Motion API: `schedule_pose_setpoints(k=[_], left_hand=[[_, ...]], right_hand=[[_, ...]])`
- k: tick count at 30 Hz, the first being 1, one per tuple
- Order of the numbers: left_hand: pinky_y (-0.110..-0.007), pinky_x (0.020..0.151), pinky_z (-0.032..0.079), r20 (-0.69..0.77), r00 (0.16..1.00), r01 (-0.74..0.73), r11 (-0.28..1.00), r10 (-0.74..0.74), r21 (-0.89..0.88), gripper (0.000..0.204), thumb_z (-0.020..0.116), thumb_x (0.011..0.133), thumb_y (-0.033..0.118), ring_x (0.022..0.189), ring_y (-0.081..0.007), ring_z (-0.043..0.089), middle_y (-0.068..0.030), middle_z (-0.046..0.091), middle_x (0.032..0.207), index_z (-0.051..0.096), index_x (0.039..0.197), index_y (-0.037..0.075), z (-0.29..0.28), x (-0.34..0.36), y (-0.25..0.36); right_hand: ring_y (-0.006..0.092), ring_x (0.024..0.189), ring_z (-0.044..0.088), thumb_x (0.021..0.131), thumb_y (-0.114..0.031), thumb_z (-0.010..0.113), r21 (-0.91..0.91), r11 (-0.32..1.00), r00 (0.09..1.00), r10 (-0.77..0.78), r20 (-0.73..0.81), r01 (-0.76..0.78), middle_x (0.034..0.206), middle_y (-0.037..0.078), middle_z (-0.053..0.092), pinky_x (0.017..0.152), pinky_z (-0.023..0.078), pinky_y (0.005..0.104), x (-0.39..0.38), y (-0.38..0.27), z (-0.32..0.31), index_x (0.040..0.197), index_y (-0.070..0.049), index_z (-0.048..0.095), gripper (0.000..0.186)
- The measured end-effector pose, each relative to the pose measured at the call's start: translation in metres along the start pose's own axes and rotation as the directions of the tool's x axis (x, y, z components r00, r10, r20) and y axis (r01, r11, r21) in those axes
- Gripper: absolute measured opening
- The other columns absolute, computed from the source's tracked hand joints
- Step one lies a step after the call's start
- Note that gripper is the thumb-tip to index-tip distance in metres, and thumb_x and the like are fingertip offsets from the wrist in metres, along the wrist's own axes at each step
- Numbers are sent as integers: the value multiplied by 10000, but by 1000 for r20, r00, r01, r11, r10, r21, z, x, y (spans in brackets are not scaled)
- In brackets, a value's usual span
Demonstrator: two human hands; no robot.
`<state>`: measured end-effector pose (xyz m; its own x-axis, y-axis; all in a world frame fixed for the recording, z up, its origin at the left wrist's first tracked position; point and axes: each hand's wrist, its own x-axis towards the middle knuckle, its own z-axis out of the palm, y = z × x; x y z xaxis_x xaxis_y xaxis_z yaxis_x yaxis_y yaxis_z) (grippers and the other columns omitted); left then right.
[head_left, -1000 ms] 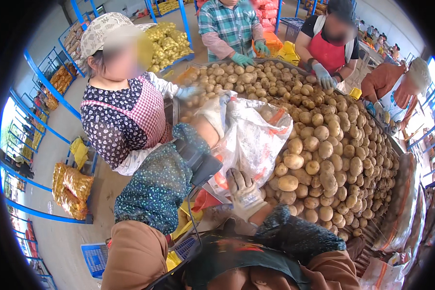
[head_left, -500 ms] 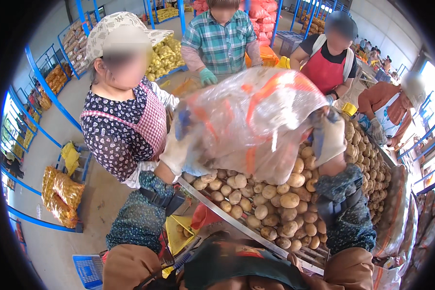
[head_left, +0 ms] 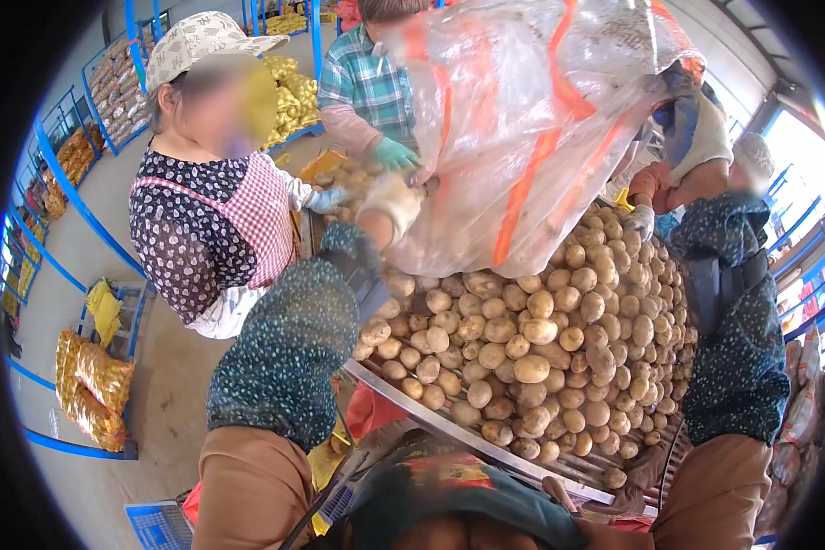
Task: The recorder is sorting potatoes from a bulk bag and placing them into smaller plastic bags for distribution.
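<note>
A large translucent plastic sack [head_left: 513, 137] with orange stripes hangs raised in front of me, above a broad heap of potatoes [head_left: 522, 362]. My left hand [head_left: 392, 203], in a pale work glove, is closed on the sack's left edge. Higher up at the right, my gloved right hand [head_left: 698, 128] grips the sack's other side; its fingers are partly hidden by the plastic. The sack's lower edge reaches down to the potatoes and covers the far part of the heap. Whether anything is still inside the sack I cannot tell.
The potatoes lie on a slatted sorting table with a metal rim [head_left: 467, 446]. A co-worker in a checked apron [head_left: 257, 220] stands at the left, another in a plaid shirt [head_left: 368, 87] beyond. Filled net sacks [head_left: 93, 390] stand on the left floor; more sacks [head_left: 802, 412] are stacked at the right.
Both my hands have lifted the sack up and away from me, my right hand rising most. More of the potato heap shows below it. My view has shifted slightly right.
</note>
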<state>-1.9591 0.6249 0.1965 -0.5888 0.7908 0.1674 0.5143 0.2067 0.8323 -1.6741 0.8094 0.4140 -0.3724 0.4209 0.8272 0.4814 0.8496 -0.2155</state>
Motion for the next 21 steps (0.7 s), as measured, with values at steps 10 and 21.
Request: schedule_pose_setpoints(k=[10,21], left_hand=[[-434,860,466,-57,917,-289,755,395,588,327,480,878,344,998,-333,600,-131,646,1044,612,1122,172,-17,4,105],[-408,706,511,-56,905,-423,906,422,-1,341,540,861,325,868,-379,631,-213,658,877,619,1100,95,18,-9,135]], right_hand=[[238,825,633,880,-266,547,-852,521,998,-44,35,53,946,107,658,729,483,340,-31,70,-103,1185,-53,545,372],[324,963,610,872,-334,573,-674,738,999,-5,-43,-25,1055,175,631,839,459,379,-95,128,-162,1233,-117,523,424]])
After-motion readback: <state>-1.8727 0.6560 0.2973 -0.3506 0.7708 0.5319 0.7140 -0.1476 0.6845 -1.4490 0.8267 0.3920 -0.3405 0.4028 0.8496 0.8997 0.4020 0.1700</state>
